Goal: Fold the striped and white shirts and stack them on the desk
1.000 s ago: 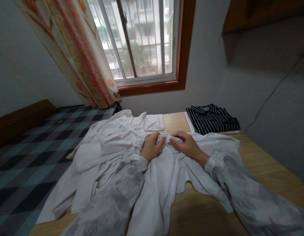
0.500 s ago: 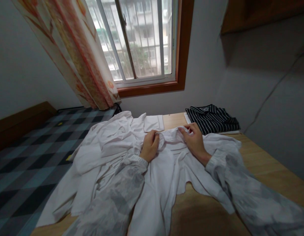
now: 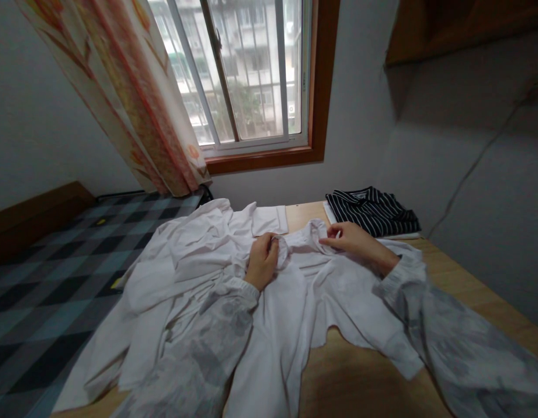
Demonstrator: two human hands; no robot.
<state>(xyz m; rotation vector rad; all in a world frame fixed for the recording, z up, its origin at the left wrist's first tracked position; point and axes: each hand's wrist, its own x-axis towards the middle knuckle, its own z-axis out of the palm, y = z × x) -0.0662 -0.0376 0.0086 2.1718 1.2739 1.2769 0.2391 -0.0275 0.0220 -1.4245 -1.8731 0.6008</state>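
Note:
A white shirt (image 3: 278,325) lies spread over the wooden table, its collar (image 3: 300,237) turned toward the far side. My left hand (image 3: 262,261) is closed around the left end of that collar. At the collar's right end is my right hand (image 3: 354,242), with thumb and forefinger slightly apart and their tips against the cloth. The collar's right end stands up in a small loop beside these fingertips. More crumpled white clothing (image 3: 164,273) is heaped to the left, and where it ends and the shirt begins is hard to see.
A folded black-and-white striped garment (image 3: 371,212) rests on white cloth at the table's (image 3: 461,278) back right. Folded white cloth (image 3: 269,219) lies at the back. A checked bed (image 3: 42,290) adjoins on the left; a curtain (image 3: 133,104) hangs beside the window (image 3: 251,75).
My right hand has shifted to the right and lies flatter, its pinch on the collar loosened. The collar's right end now stands up. My left hand keeps its hold.

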